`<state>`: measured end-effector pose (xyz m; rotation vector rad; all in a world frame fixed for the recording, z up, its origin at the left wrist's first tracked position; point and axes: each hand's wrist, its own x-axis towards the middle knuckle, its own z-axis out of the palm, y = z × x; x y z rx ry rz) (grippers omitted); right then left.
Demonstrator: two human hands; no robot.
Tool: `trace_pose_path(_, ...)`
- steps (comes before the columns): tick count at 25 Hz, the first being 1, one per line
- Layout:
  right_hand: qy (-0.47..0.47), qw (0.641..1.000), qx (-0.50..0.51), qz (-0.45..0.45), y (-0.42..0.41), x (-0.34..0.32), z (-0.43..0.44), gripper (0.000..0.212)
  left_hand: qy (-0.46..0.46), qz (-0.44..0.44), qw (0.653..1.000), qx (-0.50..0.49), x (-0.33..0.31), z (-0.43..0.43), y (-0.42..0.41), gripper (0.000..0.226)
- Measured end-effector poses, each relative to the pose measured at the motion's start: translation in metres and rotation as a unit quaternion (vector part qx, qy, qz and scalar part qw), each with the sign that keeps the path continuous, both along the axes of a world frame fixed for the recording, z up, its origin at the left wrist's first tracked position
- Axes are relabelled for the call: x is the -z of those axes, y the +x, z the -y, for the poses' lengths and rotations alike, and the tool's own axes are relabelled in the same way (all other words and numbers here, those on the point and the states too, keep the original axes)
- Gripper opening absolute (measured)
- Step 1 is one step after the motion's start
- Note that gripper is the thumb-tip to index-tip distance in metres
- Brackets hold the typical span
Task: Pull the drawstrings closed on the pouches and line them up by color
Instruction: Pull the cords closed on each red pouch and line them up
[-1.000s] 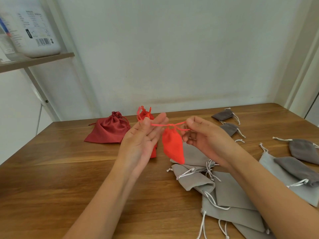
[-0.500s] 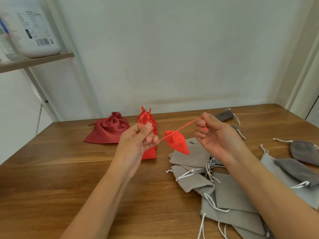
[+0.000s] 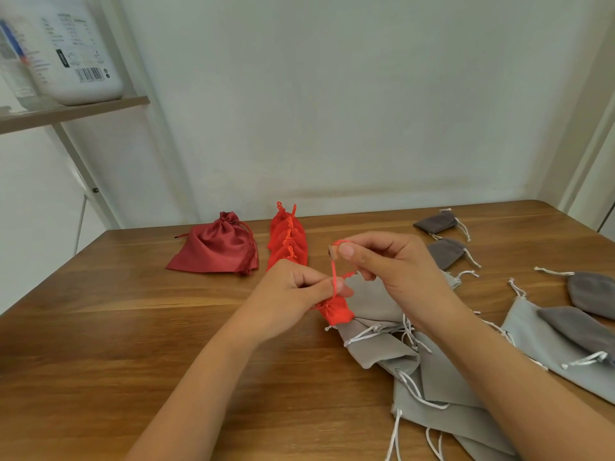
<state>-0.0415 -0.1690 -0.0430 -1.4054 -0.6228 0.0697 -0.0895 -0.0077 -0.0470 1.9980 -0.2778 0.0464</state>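
Note:
My left hand (image 3: pixel 301 289) pinches the gathered neck of a small orange-red pouch (image 3: pixel 336 312) just above the table. My right hand (image 3: pixel 389 261) pinches that pouch's red drawstring (image 3: pixel 333 271) and holds it up, a little above and to the right of the left hand. Behind the hands lies a row of several closed orange-red pouches (image 3: pixel 289 239), and left of it a larger dark red satin pouch (image 3: pixel 218 246). Light grey pouches (image 3: pixel 432 371) with white cords lie in a heap under my right forearm. Dark grey pouches (image 3: pixel 444 249) lie at the back right.
The wooden table (image 3: pixel 116 344) ends at a white wall. A shelf (image 3: pixel 73 109) with a large white jug (image 3: pixel 76 51) stands at the far left. More grey pouches (image 3: pixel 572 331) lie along the right edge.
Both hands have come closer together and lower. The pouch has dropped to the left hand, which now pinches its neck, while the right hand holds the string upward instead of pulling sideways.

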Motion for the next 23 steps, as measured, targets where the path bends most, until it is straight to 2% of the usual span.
trace_pose_path(3,-0.017,1.000,0.014,-0.013,0.0029,0.0027,0.0020,0.028,-0.012,-0.056,0.998,0.033,0.0021,-0.0008,-0.0011,0.030)
trace_pose_path(6,-0.027,0.998,-0.040,-0.048,0.0018,0.0075,0.0009,0.027,-0.043,-0.071,0.994,0.067,0.0024,0.0001,-0.0017,0.036)
trace_pose_path(10,0.051,0.984,-0.126,-0.116,0.0000,0.0024,0.0021,0.041,-0.093,-0.093,0.989,0.066,0.0029,0.0004,-0.0014,0.037)
trace_pose_path(13,0.001,0.991,-0.090,-0.095,0.0008,-0.0017,0.0049,0.049,-0.134,-0.093,0.986,0.045,0.0027,0.0000,0.0002,0.037)
trace_pose_path(15,-0.037,0.993,-0.073,-0.083,0.0003,-0.0014,0.0047,0.047,-0.147,-0.092,0.984,0.027,0.0033,-0.0003,0.0015,0.037)
trace_pose_path(17,-0.037,0.993,-0.076,-0.081,-0.0009,-0.0011,0.0050,0.041,-0.167,-0.100,0.981,0.019,0.0035,-0.0004,0.0018,0.037)
trace_pose_path(21,-0.041,0.998,-0.035,-0.012,-0.0010,0.0010,0.0036,0.033,-0.174,-0.091,0.980,0.018,0.0014,0.0016,0.0001,0.026)
trace_pose_path(23,-0.010,0.999,-0.022,-0.026,0.0011,0.0019,0.0033,0.031,-0.175,-0.084,0.981,-0.004,0.0016,0.0030,0.0005,0.027)
